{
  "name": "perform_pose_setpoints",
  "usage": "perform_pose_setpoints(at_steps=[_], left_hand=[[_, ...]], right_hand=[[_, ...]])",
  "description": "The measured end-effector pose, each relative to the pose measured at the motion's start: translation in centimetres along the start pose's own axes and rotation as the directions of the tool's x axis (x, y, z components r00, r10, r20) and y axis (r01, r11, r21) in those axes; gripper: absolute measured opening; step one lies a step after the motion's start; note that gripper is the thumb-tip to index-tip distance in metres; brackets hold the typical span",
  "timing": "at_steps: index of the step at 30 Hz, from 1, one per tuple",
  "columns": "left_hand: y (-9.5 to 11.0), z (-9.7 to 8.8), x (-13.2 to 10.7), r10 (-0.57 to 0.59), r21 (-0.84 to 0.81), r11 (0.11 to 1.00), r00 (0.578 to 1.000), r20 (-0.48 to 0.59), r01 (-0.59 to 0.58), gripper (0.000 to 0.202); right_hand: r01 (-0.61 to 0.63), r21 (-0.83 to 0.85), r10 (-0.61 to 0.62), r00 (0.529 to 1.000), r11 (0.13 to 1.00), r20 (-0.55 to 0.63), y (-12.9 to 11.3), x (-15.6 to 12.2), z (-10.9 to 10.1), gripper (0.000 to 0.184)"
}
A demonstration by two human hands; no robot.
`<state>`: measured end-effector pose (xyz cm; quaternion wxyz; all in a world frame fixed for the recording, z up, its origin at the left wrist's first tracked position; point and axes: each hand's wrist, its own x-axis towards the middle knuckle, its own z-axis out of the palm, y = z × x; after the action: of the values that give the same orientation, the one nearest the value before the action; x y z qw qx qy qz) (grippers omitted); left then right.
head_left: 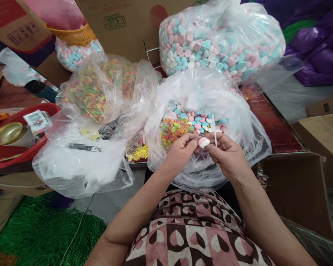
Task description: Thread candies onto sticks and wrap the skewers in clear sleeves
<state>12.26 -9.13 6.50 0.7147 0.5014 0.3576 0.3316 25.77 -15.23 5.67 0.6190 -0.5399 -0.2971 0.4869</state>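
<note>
Close together over an open clear plastic bag [246,136], my two hands pinch a small round pink-and-white piece [204,142]. The fingertips of my left hand [184,147] are closed on its left side. From the right, the thumb and fingers of my right hand [226,149] grip the same piece. A thin white stick [214,127] stands up between the fingers of my right hand. Just beyond my hands, in the bag, lie loose pink, blue and white round pieces [192,115] and small multicoloured rings [173,131].
Behind stands a big clear bag of pastel pieces [219,48]. To its left is a bag of coloured rings [100,88]. A white-filled bag [80,166] and a red basin [44,109] lie left. An open cardboard box [296,192] is at right, green strands [50,229] lower left.
</note>
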Motion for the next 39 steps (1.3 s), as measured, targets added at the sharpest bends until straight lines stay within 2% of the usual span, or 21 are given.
perform_pose_setpoints(at_steps=[2, 4, 8, 12, 15, 20, 23, 27, 34, 39], left_hand=[[-0.3, 0.0, -0.2, 0.077, 0.114, 0.991, 0.997, -0.012, -0.075, 0.019], [-0.8, 0.0, -0.3, 0.107, 0.132, 0.986, 0.994, -0.012, -0.104, 0.025], [-1.3, 0.0, 0.2, 0.055, -0.012, 0.998, 0.997, -0.045, -0.056, 0.034], [-1.2, -0.4, 0.5, -0.026, -0.178, 0.984, 0.996, -0.090, 0.010, 0.035], [-1.0, -0.6, 0.5, -0.060, -0.244, 0.969, 0.994, -0.096, 0.035, 0.034], [-1.2, -0.3, 0.4, -0.055, -0.350, 0.937, 0.990, -0.127, 0.007, 0.036], [-1.5, -0.1, 0.5, -0.052, -0.417, 0.909, 0.991, -0.120, -0.003, 0.037], [-1.5, -0.1, 0.5, -0.053, -0.479, 0.878, 0.995, -0.088, 0.005, 0.037], [-1.7, -0.2, 0.3, -0.040, -0.405, 0.914, 0.995, -0.094, -0.001, 0.037], [-2.3, -0.5, 0.5, -0.026, -0.332, 0.943, 0.990, -0.136, -0.021, 0.035]], right_hand=[[0.006, -0.028, -0.006, 1.000, 1.000, -0.015, 0.2, 0.0, 0.1, 0.031], [0.026, -0.054, -0.028, 0.999, 0.998, -0.029, 0.4, 0.1, 0.3, 0.029], [0.012, -0.061, -0.014, 1.000, 0.998, -0.026, 0.4, -0.2, 0.6, 0.031], [0.018, -0.069, -0.019, 1.000, 0.997, -0.011, -0.3, -1.6, 0.0, 0.031], [0.025, -0.175, -0.021, 0.999, 0.984, 0.024, -0.6, -3.4, -0.9, 0.030], [0.011, -0.425, 0.069, 0.982, 0.905, 0.174, -0.6, -5.9, -1.0, 0.038], [0.058, -0.510, 0.040, 0.983, 0.858, 0.179, -0.2, -6.0, -0.6, 0.039], [0.066, -0.532, 0.026, 0.986, 0.844, 0.163, 0.4, -5.5, -0.4, 0.039], [0.074, -0.541, -0.006, 0.992, 0.838, 0.126, 0.6, -5.1, -0.8, 0.037], [-0.007, -0.481, 0.070, 0.991, 0.877, 0.115, 0.5, -5.3, -0.8, 0.040]])
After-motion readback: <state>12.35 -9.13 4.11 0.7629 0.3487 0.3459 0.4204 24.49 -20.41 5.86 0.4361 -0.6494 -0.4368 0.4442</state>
